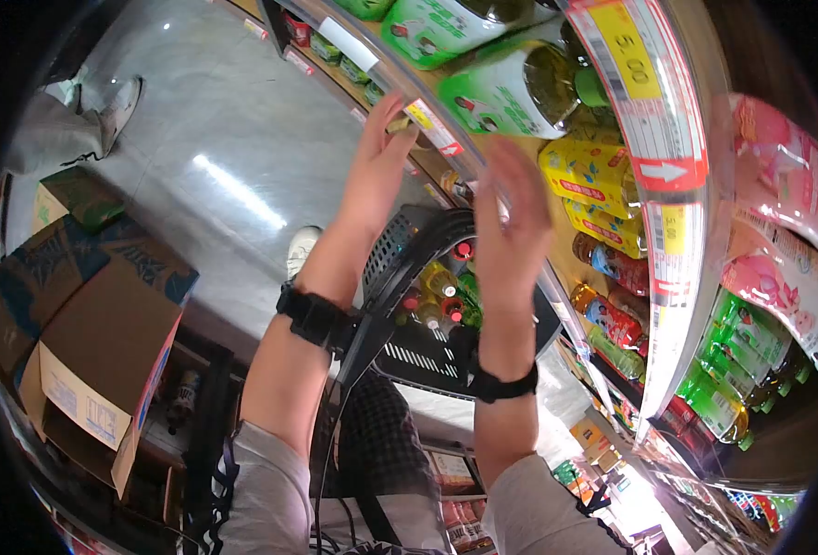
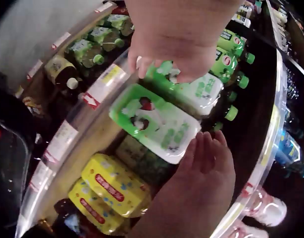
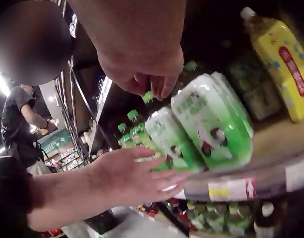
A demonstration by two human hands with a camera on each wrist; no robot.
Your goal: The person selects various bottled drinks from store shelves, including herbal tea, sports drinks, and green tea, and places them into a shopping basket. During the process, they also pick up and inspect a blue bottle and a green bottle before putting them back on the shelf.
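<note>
Left hand (image 1: 379, 168): fingers extended and slightly parted, at the shelf's front rail, near the bases of the green-and-white packs. Right hand (image 1: 518, 199): blurred in the head view; in the left wrist view, fingers close together and slightly bent, just beside the cap end of the nearer pack. Neither appears to grip; contact cannot be told. Step in hand, by judgement: placing the hands about a bottle pack at the shelf front, base end and cap end. The next move, as judged, calls for settling the fingers against both ends, evenly, before any weight is borne. Nearer green-and-white pack (image 2: 154, 121): large, upright on the shelf (image 2: 78, 148), wrap glossy, green toward the base and paling to white, with red-and-dark figure and green lettering; dark liquid above the label, green cap. Likely heavy and smooth to handle. Second pack (image 3: 172, 140): alike, alongside. Other side: a dim green pack (image 3: 257, 91), then yellow-wrapped bottles (image 1: 589, 176). Along the rail: price tags (image 1: 434, 128). Below: black basket (image 1: 390, 248) holding bottles with red, pale and green caps. Farther off: cardboard box (image 1: 104, 324).
</note>
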